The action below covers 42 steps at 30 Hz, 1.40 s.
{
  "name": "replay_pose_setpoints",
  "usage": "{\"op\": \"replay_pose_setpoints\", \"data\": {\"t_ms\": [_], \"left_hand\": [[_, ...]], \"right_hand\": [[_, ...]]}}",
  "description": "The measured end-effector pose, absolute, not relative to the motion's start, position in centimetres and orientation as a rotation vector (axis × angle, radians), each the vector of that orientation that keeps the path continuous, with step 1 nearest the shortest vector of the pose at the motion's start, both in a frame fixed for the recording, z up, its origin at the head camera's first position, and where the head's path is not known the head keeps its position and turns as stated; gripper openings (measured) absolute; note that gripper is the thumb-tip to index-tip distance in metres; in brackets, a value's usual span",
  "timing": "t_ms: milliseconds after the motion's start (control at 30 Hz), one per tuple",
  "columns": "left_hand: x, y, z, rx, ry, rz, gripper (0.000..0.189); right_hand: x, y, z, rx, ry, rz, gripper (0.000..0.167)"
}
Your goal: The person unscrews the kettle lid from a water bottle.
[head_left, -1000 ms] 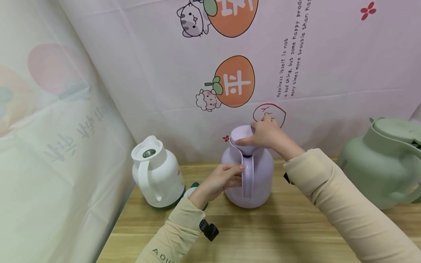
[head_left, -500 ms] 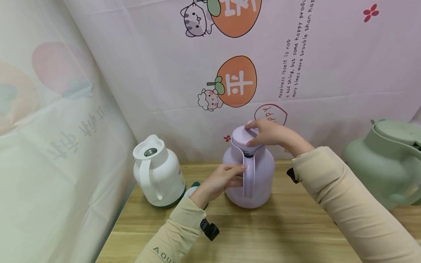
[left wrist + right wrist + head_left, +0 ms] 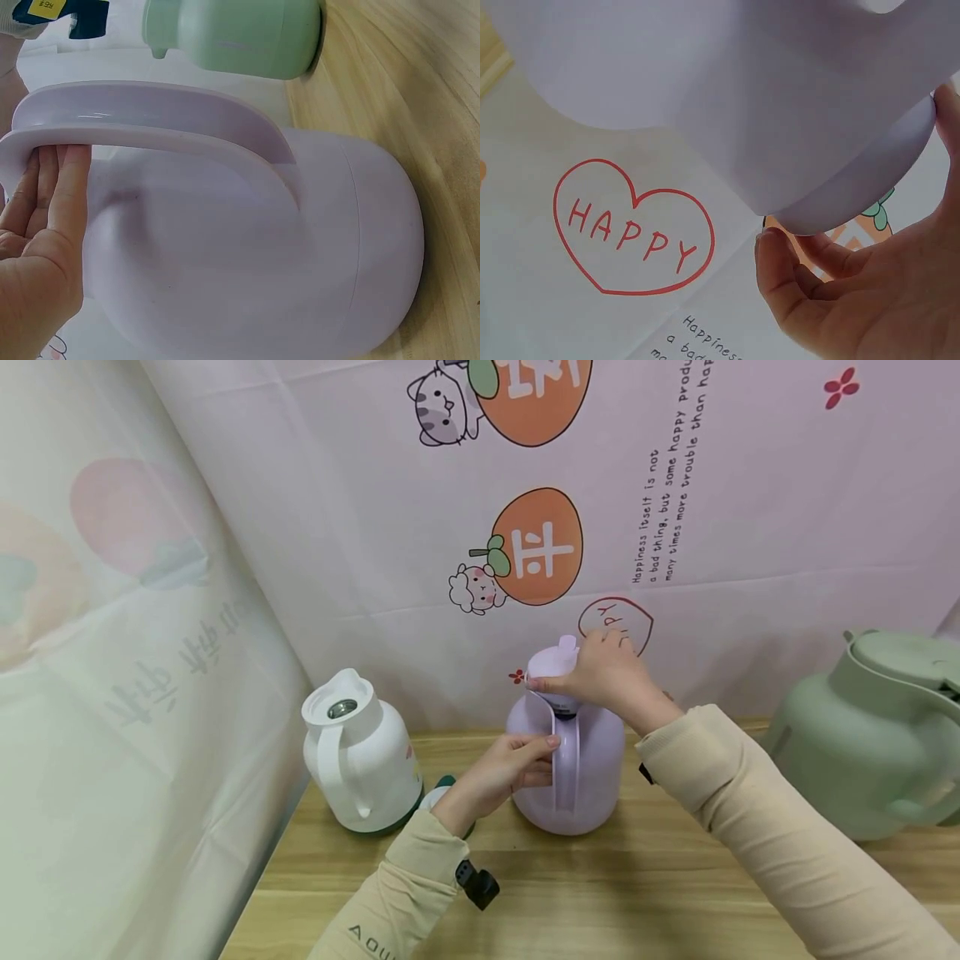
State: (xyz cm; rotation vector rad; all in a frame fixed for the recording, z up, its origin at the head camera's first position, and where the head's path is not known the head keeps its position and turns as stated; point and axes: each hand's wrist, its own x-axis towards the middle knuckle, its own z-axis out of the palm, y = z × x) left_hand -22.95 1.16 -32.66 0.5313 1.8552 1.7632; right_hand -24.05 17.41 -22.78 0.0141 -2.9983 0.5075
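The right hand (image 3: 613, 673) has shifted left. Head view: it grips the lid (image 3: 550, 663) on the purple jug (image 3: 600, 777), between one white jug (image 3: 375, 768) and one green jug (image 3: 832, 743). Left wrist: the left hand (image 3: 41, 262) clasps one handle (image 3: 172, 109). Right wrist: it clasps the lid's edge.

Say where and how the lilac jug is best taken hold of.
Likely best by its handle, coming from the person's side and wrapping a hand round it. The jug stands upright with that long, curved handle facing the person, while its wide, rounded body looks harder to grasp. The left hand is on the handle.
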Motion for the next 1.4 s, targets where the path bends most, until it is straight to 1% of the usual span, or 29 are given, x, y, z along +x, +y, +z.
{"op": "replay_pose_setpoints", "data": {"t_ms": [233,400,467,633,767,967,1100,1233,1400], "left_hand": [[-23.1,1.1,-32.9,0.545,1.852,1.755,0.045],[-23.2,1.2,-33.1,0.545,1.856,1.758,0.044],[-23.2,1.2,-33.1,0.542,1.859,1.760,0.043],[-23.2,1.1,-33.1,0.520,1.861,1.767,0.042],[-23.2,1.2,-33.0,0.518,1.852,1.780,0.042],[-23.1,1.2,-33.0,0.525,1.845,1.783,0.042],[-23.0,1.1,-32.8,0.538,1.851,1.766,0.044],[-22.9,1.2,-32.7,0.536,1.857,1.758,0.044],[-23.0,1.3,-32.9,0.527,1.852,1.775,0.043]], "right_hand": [[-24.2,18.0,-22.5,0.119,-3.036,0.564,0.091],[-24.4,18.9,-21.9,0.299,-3.080,0.620,0.084],[-24.3,19.3,-21.6,0.362,-3.102,0.702,0.080],[-24.1,19.9,-21.2,0.406,-3.168,0.972,0.072],[-24.0,19.5,-21.1,0.418,-3.161,0.950,0.074],[-23.7,17.9,-22.0,0.284,-3.037,0.678,0.084],[-23.5,17.4,-22.6,0.257,-3.009,0.522,0.083],[-23.7,17.5,-22.7,0.320,-3.025,0.480,0.077],[-23.9,18.1,-22.2,0.502,-3.044,0.588,0.073]]}}
